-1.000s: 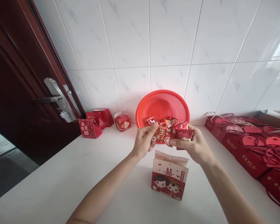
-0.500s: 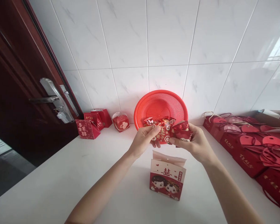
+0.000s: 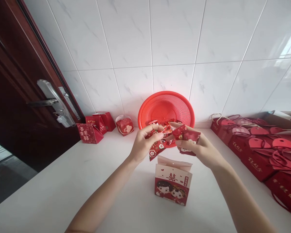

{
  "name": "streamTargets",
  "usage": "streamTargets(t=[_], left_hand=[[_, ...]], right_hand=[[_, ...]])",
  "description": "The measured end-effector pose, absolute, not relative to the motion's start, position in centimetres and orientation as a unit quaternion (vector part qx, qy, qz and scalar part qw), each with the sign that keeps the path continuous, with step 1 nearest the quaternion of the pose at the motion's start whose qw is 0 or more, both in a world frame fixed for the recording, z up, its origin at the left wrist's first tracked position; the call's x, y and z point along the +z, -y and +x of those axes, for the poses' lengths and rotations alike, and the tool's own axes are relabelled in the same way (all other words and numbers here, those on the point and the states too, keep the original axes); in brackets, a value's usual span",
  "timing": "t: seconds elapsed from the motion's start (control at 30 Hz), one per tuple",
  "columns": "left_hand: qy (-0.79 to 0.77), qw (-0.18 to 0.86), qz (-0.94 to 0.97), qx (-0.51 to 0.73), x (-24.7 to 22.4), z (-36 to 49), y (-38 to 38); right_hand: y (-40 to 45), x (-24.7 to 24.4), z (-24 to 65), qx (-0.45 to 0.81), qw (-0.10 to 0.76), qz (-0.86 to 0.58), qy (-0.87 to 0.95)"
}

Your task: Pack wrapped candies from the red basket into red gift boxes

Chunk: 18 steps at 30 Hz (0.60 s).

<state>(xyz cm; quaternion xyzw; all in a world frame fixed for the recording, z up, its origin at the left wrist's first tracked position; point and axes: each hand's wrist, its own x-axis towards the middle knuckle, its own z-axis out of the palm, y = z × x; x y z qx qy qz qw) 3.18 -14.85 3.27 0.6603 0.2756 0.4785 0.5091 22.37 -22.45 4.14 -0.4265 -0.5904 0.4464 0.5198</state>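
Red and cream in colour, a paper box (image 3: 172,187) is being supported upright by the white table (image 3: 126,200), below and in front of the hands, with its pale top flaps being raised. Above and behind it, a flowered packet (image 3: 156,150) is being gripped by the left hand (image 3: 144,144), whose thumb and forefinger are being brought close together beside a small shiny wrapper (image 3: 167,131); how the other fingers are being placed cannot be told. Red packets (image 3: 189,139) are being pinched by the right hand (image 3: 203,149), the thumb being laid across their front and the fingers being partly hidden behind them. Just beyond the hands, a red plastic basket (image 3: 141,113) is being leaned against the wall, and wrapped sweets (image 3: 172,125) are being held in its lower part, partly covered by the hands. To its left, a rounded box (image 3: 125,125) is being displayed near a group of small red boxes (image 3: 91,133). Along the right side, large red gift boxes (image 3: 254,163) with cord handles are being lined up closely. Behind everything, the table is being bordered by a white tiled wall (image 3: 131,35), and a dark wooden door (image 3: 16,81) with a metal handle (image 3: 45,103) is being seen at the left.
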Motion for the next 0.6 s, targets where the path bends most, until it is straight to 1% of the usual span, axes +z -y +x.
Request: streamTargets(t=[0.13, 0.27, 0.4, 0.5, 0.6], left_hand=[[-0.246, 0.439, 0.749, 0.431, 3.5, 3.2, 16.0], [-0.226, 0.412, 0.776, 0.419, 3.8, 3.2, 16.7], [-0.232, 0.403, 0.766, 0.444, 3.8, 3.1, 16.4], [-0.246, 0.391, 0.762, 0.454, 3.6, 3.0, 16.0], [-0.256, 0.387, 0.763, 0.451, 3.5, 2.9, 15.9]], right_hand=[[22.6, 4.0, 21.9, 0.434, 0.480, -0.405, 0.647], [22.8, 4.3, 21.9, 0.416, 0.464, -0.396, 0.674], [23.0, 4.8, 22.4, 0.404, 0.511, -0.384, 0.655], [22.8, 4.8, 22.8, 0.359, 0.560, -0.399, 0.631], [22.6, 4.6, 23.1, 0.305, 0.588, -0.436, 0.609]])
